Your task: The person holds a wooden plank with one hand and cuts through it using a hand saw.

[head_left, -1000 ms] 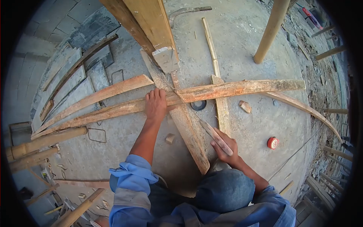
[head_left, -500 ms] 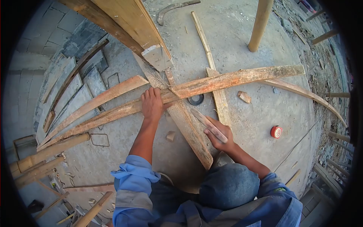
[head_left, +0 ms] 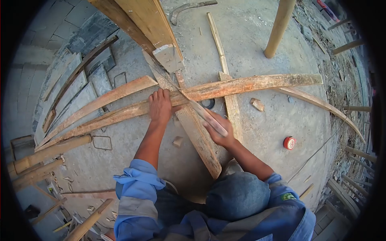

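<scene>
My left hand (head_left: 161,105) is closed over a long curved timber (head_left: 241,85), left of where it crosses a diagonal plank (head_left: 199,140). In my right hand (head_left: 220,129) is the wooden handle of a saw (head_left: 208,117), its fingers wrapped round the grip. The thin blade runs up and left from the handle to the timber at the crossing, just right of my left hand. A black ring (head_left: 208,103) lies on the floor behind the tool, partly hidden by it.
A red tape measure (head_left: 289,142) and a small wood block (head_left: 257,104) lie to the right. A narrow strip (head_left: 217,40) stretches away beyond the timber. Upright posts (head_left: 278,30) stand ahead. Bamboo poles (head_left: 52,152) and another curved timber (head_left: 104,100) are at the left.
My right hand has moved forward and left with the saw, bringing the blade up to the timber. My left hand keeps its hold on the timber. The view has shifted slightly.
</scene>
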Action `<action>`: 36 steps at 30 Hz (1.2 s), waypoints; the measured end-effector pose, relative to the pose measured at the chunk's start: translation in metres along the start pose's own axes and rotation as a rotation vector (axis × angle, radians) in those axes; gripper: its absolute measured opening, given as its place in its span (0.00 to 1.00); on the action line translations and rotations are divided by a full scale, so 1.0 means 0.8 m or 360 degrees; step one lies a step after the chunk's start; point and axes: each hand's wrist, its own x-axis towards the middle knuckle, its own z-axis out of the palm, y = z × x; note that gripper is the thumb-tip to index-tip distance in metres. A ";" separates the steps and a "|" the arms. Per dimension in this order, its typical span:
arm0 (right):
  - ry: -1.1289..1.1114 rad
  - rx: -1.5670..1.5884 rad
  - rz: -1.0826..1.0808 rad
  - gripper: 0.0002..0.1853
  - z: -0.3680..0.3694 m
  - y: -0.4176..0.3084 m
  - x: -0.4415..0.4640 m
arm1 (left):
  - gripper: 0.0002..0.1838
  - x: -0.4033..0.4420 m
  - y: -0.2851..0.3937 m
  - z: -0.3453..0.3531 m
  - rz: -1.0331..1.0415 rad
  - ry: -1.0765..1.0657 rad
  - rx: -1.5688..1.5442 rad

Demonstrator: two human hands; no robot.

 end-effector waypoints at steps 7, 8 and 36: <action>-0.0064 -0.0070 0.0111 0.26 -0.054 -0.027 -0.074 | 0.42 0.007 -0.007 -0.005 0.0050 0.0024 -0.0027; -0.0080 -0.0038 0.0195 0.27 -0.082 -0.037 -0.116 | 0.42 -0.002 -0.009 -0.001 0.0045 0.0010 -0.0029; 0.0011 -0.0037 0.0117 0.24 -0.055 -0.015 -0.107 | 0.43 -0.002 -0.005 -0.004 -0.0044 -0.0043 -0.0082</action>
